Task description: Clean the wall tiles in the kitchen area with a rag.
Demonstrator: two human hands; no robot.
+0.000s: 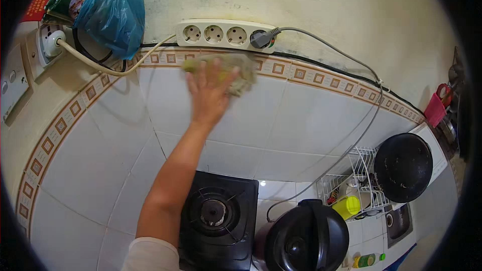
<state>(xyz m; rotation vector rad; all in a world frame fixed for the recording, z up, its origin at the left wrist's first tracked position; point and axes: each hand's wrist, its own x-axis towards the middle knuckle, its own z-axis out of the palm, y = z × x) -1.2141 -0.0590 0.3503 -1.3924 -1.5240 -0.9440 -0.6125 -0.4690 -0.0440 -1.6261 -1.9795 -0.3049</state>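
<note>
My left hand [209,98] is pressed with spread fingers on a yellowish-grey cloth [243,73], holding it against the wall. The cloth lies over the patterned border tiles [278,68] and the top of the white wall tiles [241,116]; hand and cloth look slightly blurred. Just above them is a white power strip [220,34], with a grey plug [261,39] in its right-hand socket. My bare forearm reaches up past a black gas stove [214,214]. My right hand is out of view.
A grey cord [371,128] hangs from the strip towards a black-lidded rice cooker [301,237]. At right are a white wire dish rack [363,165], a black pan [403,167], a yellow cup [347,207] and a sink [400,226]. A blue plastic bag [113,11] hangs upper left.
</note>
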